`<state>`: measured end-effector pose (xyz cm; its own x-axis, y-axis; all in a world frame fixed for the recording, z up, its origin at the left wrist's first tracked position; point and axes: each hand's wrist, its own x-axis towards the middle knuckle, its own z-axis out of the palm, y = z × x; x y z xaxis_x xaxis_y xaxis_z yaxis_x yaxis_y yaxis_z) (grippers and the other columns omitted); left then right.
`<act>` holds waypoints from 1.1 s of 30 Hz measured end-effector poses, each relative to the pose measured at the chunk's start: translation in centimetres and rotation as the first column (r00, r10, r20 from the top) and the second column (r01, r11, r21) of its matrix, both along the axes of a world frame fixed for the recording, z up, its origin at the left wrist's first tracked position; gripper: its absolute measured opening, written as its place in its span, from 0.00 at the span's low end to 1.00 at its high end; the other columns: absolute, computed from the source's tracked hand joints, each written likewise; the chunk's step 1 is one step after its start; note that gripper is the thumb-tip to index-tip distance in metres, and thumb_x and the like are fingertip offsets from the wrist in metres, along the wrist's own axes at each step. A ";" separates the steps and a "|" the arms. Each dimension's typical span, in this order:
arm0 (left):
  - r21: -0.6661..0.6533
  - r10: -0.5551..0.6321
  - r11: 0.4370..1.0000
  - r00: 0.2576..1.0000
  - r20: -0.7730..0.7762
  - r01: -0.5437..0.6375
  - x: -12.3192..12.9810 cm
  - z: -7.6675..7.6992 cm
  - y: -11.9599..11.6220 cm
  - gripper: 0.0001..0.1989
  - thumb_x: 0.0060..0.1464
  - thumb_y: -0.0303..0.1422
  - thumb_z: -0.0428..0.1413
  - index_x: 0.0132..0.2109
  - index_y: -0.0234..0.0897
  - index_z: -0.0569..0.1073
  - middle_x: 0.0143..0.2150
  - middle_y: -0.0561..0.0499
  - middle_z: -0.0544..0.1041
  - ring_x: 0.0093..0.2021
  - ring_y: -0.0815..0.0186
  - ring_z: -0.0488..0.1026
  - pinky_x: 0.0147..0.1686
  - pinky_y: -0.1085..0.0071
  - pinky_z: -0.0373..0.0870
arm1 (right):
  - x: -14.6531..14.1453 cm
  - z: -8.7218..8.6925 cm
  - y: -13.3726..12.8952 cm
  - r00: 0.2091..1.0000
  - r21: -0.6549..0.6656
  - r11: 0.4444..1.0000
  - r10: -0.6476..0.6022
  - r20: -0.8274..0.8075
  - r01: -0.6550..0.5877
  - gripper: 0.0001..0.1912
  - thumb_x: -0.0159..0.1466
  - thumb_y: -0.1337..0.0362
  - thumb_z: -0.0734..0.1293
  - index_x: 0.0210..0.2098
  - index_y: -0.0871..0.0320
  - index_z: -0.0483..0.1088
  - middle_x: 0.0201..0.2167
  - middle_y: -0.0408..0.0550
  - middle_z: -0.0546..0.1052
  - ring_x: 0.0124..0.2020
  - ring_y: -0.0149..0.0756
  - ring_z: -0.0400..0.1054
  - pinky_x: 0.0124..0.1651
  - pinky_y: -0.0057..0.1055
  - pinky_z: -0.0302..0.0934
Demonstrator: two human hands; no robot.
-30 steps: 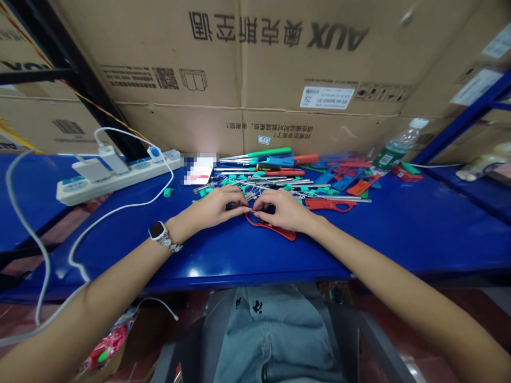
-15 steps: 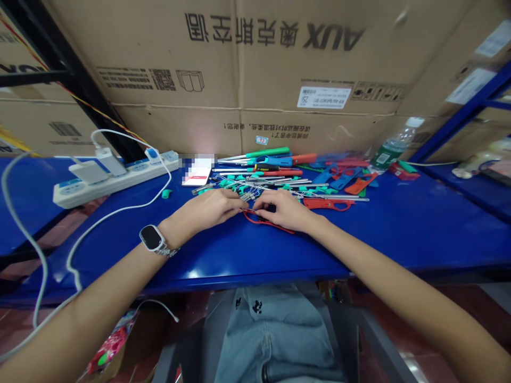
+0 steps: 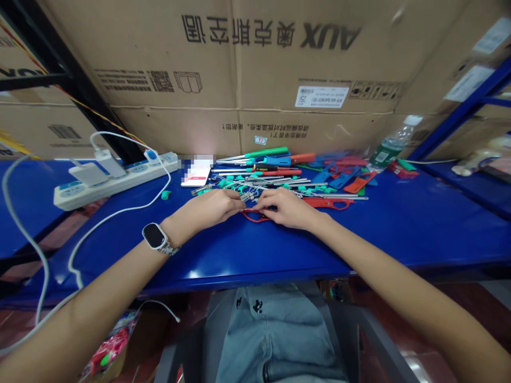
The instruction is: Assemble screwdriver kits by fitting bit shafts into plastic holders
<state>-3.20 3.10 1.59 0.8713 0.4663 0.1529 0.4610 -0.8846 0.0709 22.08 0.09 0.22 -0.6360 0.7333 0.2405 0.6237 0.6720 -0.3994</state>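
Note:
My left hand (image 3: pixel 221 207), with a watch on its wrist, has its fingertips pressed together at the left end of a red plastic handle piece (image 3: pixel 252 217). Opposite it, my right hand (image 3: pixel 285 207) pinches at the same red piece, covering its right part. Any smaller part between the fingertips is too small to make out. Just beyond my hands lies a pile of teal clips, thin wires and metal rods (image 3: pixel 279 182). Another red handle (image 3: pixel 329 203) with a metal rod lies right of my right hand.
A white power strip (image 3: pixel 115 183) with plugs and cables is at the left. Behind the pile are a phone (image 3: pixel 197 170), blue and red handles (image 3: pixel 347 176), a bottle (image 3: pixel 393 146) and a large cardboard box (image 3: pixel 215 64). The blue table's front edge (image 3: pixel 247 277) runs before me.
The red piece has turned or shifted between my hands, so its long part that stuck out below my right hand no longer shows. Both hands stay nearly in place.

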 end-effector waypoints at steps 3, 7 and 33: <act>0.035 0.017 0.999 1.000 -0.022 -0.017 0.3 -0.3 -0.4 0.18 0.74 0.33 0.46 0.50 0.37 0.81 0.43 0.45 0.80 0.39 0.64 0.77 0.41 0.69 0.73 | 0.3 0.1 0.0 1.000 0.005 1.000 -0.002 -0.003 0.002 0.14 0.68 0.73 0.67 0.45 0.55 0.83 0.44 0.49 0.82 0.42 0.38 0.75 0.48 0.35 0.65; 0.073 0.012 0.997 0.996 0.090 -0.019 0.4 -1.2 -0.7 0.18 0.74 0.33 0.45 0.48 0.35 0.81 0.41 0.45 0.78 0.39 0.63 0.77 0.42 0.68 0.74 | 0.3 0.0 -0.5 0.999 0.058 0.997 -0.048 -0.008 0.048 0.13 0.68 0.72 0.67 0.45 0.56 0.83 0.43 0.50 0.82 0.40 0.38 0.75 0.47 0.37 0.65; 0.300 0.060 0.953 0.995 -0.077 -0.034 -0.1 -1.9 -1.3 0.13 0.72 0.25 0.47 0.49 0.33 0.78 0.43 0.43 0.81 0.42 0.62 0.79 0.42 0.67 0.76 | -0.1 0.4 -0.7 0.980 0.169 0.985 -0.052 0.192 0.019 0.10 0.70 0.72 0.64 0.38 0.60 0.79 0.35 0.50 0.76 0.35 0.37 0.67 0.39 0.33 0.54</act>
<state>-3.34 1.81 -0.26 0.8652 0.4515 0.2180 0.4954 -0.8367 -0.2334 21.96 -0.62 0.59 -0.6569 0.7166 0.2343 0.7033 0.6945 -0.1521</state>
